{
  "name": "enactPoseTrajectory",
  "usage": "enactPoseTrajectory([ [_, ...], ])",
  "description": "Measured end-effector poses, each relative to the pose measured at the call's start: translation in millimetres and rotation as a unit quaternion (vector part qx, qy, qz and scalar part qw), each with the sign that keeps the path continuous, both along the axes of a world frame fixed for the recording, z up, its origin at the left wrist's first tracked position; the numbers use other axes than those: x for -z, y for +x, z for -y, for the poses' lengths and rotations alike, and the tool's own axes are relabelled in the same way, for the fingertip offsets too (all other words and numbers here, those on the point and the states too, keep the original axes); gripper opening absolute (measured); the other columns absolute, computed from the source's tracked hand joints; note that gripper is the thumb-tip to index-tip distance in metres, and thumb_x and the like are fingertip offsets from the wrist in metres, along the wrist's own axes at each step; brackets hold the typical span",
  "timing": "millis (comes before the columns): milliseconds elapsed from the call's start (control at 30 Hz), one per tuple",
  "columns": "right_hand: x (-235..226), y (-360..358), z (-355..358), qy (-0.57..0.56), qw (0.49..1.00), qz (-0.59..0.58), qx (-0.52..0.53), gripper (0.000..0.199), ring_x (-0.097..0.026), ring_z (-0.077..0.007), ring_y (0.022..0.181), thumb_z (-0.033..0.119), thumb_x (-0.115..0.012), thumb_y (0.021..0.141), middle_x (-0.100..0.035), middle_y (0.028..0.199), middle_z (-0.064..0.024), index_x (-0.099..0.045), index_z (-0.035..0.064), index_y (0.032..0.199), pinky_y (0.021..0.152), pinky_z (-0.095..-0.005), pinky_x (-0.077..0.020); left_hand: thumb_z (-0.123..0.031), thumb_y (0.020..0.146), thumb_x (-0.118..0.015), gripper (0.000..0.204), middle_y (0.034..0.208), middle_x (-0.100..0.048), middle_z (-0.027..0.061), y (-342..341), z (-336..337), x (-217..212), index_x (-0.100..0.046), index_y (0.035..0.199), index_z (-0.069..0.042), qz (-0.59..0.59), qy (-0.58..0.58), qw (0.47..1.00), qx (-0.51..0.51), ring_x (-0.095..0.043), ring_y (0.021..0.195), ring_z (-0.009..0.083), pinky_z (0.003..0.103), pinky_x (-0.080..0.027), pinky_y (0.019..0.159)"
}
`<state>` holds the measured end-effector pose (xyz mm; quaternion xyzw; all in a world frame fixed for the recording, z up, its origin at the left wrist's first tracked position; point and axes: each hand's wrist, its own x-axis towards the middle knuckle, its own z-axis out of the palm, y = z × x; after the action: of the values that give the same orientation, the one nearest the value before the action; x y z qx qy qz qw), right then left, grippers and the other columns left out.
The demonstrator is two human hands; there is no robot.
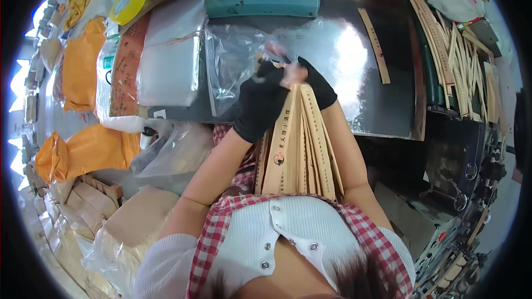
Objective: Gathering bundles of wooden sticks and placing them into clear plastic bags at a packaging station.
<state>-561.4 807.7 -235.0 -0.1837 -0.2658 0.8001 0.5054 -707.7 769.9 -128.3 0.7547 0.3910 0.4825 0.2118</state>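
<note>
A fanned bundle of flat, pale wooden strips (299, 144) with dark printing stands between my forearms, its narrow end gathered at my hands. On its left side my left hand (261, 93), in a black fingerless glove, is closed at that end. My right hand (318, 82), gloved the same way, closes on it from the right. The fingertips of both hands are blurred where they meet, so their exact grip is hard to see. A clear plastic bag (224, 72) lies flat on the dark tabletop, just beyond my left hand and partly beneath it.
A teal sealer-like device (263, 4) sits at the back. A stack of clear bags (170, 72) and yellow tape (127, 5) are at the left. One loose strip (374, 47) lies right of my hands; many more strips (457, 61) are piled at the far right. Orange sacks (86, 69) stand leftmost.
</note>
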Motion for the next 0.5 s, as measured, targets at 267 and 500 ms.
enactPoseTrajectory([
  [267,9.6,-0.5,5.3,0.030,0.990,-0.130,-0.052,0.076,-0.059,-0.0266,0.103,0.014,-0.061,0.088,-0.057,0.118,-0.0186,-0.015,0.0146,0.149,0.087,-0.0349,-0.0488,-0.014,0.081,-0.062,0.011,0.082,-0.051,0.0091,-23.3,6.9,-3.9,-0.063,0.091,-0.009,-0.081,0.021,0.993,0.085,-0.054,0.079,0.0294,0.036,-0.043,0.070],
  [500,-30.1,-11.7,57.0,-0.041,0.982,0.087,0.162,0.069,-0.051,-0.0178,0.115,0.013,-0.055,0.090,-0.051,0.129,-0.0099,-0.020,0.0074,0.148,0.098,-0.0293,-0.0388,-0.003,0.079,-0.062,0.010,0.081,-0.048,0.0107,-45.8,59.9,19.5,-0.055,0.087,-0.003,0.046,-0.294,0.952,0.072,-0.050,0.077,0.0276,0.035,-0.040,0.072],
])
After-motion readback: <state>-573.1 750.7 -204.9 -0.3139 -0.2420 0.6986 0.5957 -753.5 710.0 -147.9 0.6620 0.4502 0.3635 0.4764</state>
